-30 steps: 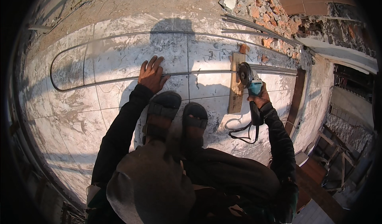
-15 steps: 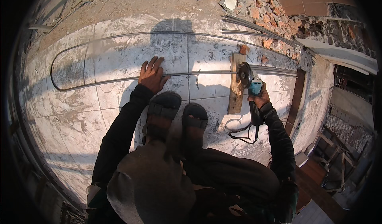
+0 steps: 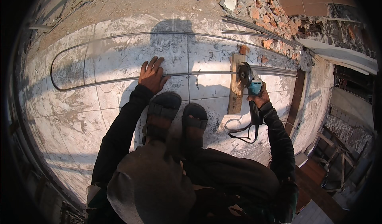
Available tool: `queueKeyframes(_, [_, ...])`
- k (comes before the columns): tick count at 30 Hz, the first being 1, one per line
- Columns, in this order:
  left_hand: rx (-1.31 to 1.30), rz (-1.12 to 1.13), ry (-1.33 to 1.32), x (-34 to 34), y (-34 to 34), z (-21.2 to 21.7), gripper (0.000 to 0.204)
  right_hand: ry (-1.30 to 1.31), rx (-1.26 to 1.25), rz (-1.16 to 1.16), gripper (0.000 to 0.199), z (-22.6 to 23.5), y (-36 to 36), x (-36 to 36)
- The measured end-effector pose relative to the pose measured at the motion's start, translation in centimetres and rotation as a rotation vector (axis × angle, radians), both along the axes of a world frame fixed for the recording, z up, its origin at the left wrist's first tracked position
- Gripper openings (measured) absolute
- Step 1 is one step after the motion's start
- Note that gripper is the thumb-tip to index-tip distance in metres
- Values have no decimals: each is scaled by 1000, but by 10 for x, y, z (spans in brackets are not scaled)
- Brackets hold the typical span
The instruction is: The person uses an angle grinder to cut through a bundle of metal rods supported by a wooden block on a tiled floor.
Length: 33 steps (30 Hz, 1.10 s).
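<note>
So the right hand [image 3: 260, 98] has its grip wrapped around a blue-and-black grinder [image 3: 256, 85], with the disc [image 3: 243, 73] up at the metal rod [image 3: 211, 71], right where that crosses a wooden board [image 3: 236, 96]. Can't really tell if the disc is touching it. Left hand [image 3: 151, 76] is flat-ish, fingers spread, grip loose rather than clenched, just lying across the same rod out to the left of the board. The rod's on a scuffed tile floor [image 3: 71, 136], bent into a long U with the curve way over on the left side. The grinder's black cord [image 3: 241, 137] loops on the tiles near the board. Two dark sandals [image 3: 164, 105] sit just below the rod, and there's a pile of broken brick [image 3: 254, 9] up top, near more loose rods [image 3: 258, 30].
</note>
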<state>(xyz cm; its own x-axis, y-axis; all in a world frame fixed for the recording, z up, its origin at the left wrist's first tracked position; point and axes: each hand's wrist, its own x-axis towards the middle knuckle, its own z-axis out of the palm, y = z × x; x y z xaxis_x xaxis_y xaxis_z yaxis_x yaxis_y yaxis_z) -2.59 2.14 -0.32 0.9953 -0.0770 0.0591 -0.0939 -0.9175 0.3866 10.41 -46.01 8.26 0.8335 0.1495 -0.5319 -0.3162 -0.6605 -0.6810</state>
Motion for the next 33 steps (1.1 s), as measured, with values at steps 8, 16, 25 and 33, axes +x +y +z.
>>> queueKeyframes(8, [20, -6, 42, -1, 1, 1, 37, 73, 94, -54, 88, 9, 11, 2])
queueKeyframes(16, [25, -4, 3, 0, 1, 0, 37, -7, 45, 9, 85, 0, 5, 5])
queueKeyframes(25, [27, -3, -26, -1, 1, 0, 37, 11, 35, -2, 85, 2, 8, 6])
queueKeyframes(33, [24, -4, -14, 0, 1, -1, 38, 8, 24, -3, 82, -4, 1, 7])
